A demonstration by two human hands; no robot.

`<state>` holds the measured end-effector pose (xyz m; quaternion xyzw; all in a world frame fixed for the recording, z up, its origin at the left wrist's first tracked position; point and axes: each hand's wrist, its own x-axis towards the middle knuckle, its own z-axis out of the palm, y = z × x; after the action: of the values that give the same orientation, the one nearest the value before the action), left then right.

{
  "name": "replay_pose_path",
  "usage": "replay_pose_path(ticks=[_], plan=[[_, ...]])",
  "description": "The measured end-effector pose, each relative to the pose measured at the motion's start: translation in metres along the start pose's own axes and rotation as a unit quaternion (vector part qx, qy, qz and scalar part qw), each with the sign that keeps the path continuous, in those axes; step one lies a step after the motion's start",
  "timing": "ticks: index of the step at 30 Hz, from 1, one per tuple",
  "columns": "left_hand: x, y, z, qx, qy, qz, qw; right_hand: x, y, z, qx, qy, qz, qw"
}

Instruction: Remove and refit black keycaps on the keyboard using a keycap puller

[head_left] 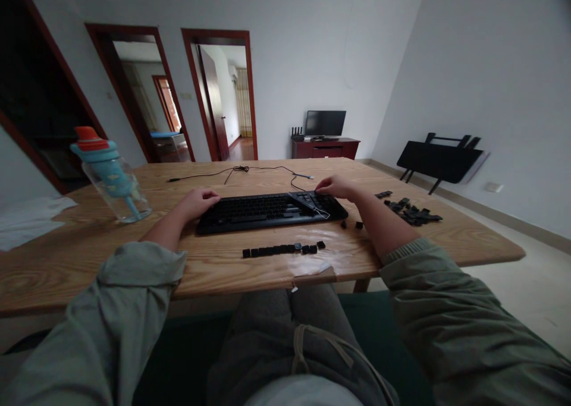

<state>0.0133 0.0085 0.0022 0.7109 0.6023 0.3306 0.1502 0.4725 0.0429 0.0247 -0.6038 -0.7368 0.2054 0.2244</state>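
A black computer keyboard (254,210) lies on the wooden table in front of me. My left hand (201,200) grips its far left corner with bent fingers. Over the far right edge, my right hand (335,187) has thumb and fingers pinched together, slightly blurred; whatever they hold is too small to tell. A keycap puller (304,203) with wire loops rests across the keyboard's right part. Between the keyboard and the near table edge runs a row of loose black keycaps (274,250). More form a pile of keycaps (414,214) beyond my right forearm.
A bottle (113,177) with a red and blue lid stands at left, near white tissue (33,219). The keyboard's cable (267,167) trails across the far side of the wooden table (200,275). Two single keycaps sit by my right forearm. A folded black table (439,159) leans at the right wall.
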Motion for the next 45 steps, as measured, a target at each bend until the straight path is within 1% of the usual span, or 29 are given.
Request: replay_pose_path(ticks=[2,9,12,16,19,23,25,27,28,30,31,33,36,39,42,45], plan=[[-0.001,0.002,0.0,0.0,-0.002,0.005,1.0,0.0,0.006,0.005,0.003,-0.012,-0.001,1.0],[-0.003,0.004,0.001,-0.014,-0.003,-0.011,1.0,0.0,0.024,0.008,0.007,0.003,0.017,1.0],[-0.004,0.004,0.001,-0.018,-0.002,-0.015,1.0,0.003,0.025,0.01,-0.005,0.017,0.001,1.0],[-0.005,0.008,0.0,-0.014,0.0,-0.012,1.0,0.003,0.024,0.011,-0.048,0.044,-0.032,0.997],[-0.006,0.009,0.0,-0.01,0.001,-0.023,1.0,-0.001,0.023,0.008,-0.062,0.032,-0.047,0.996],[-0.005,0.008,0.001,-0.009,0.005,-0.027,1.0,-0.007,0.021,0.003,-0.053,0.016,-0.045,0.997],[-0.004,0.006,0.001,-0.013,0.001,-0.025,1.0,-0.009,0.021,0.003,-0.044,0.02,-0.043,0.998],[-0.004,0.005,0.0,-0.013,-0.004,-0.024,1.0,-0.01,0.022,0.003,-0.012,0.036,-0.042,0.998],[-0.004,0.005,0.0,-0.011,-0.005,-0.024,1.0,-0.011,0.022,0.004,0.021,0.044,-0.042,0.998],[-0.003,0.005,0.0,-0.008,-0.004,-0.025,1.0,-0.013,0.022,0.004,0.119,0.04,-0.042,0.991],[-0.003,0.005,0.0,-0.008,-0.003,-0.026,1.0,-0.014,0.022,0.003,0.177,0.027,-0.041,0.983],[-0.003,0.006,0.0,-0.009,-0.002,-0.026,1.0,-0.018,0.021,0.002,0.286,-0.012,-0.039,0.957],[-0.002,0.004,0.001,-0.008,-0.004,-0.021,1.0,-0.021,0.02,0.001,0.394,-0.06,-0.052,0.916],[-0.001,0.0,0.001,-0.002,-0.006,-0.017,1.0,-0.024,0.018,0.0,0.444,-0.079,-0.064,0.89],[0.0,-0.002,0.001,0.001,-0.002,-0.015,1.0,-0.026,0.016,-0.001,0.463,-0.079,-0.065,0.88],[0.0,-0.003,0.002,-0.002,-0.005,-0.02,1.0,-0.027,0.015,-0.003,0.474,-0.061,-0.067,0.876]])
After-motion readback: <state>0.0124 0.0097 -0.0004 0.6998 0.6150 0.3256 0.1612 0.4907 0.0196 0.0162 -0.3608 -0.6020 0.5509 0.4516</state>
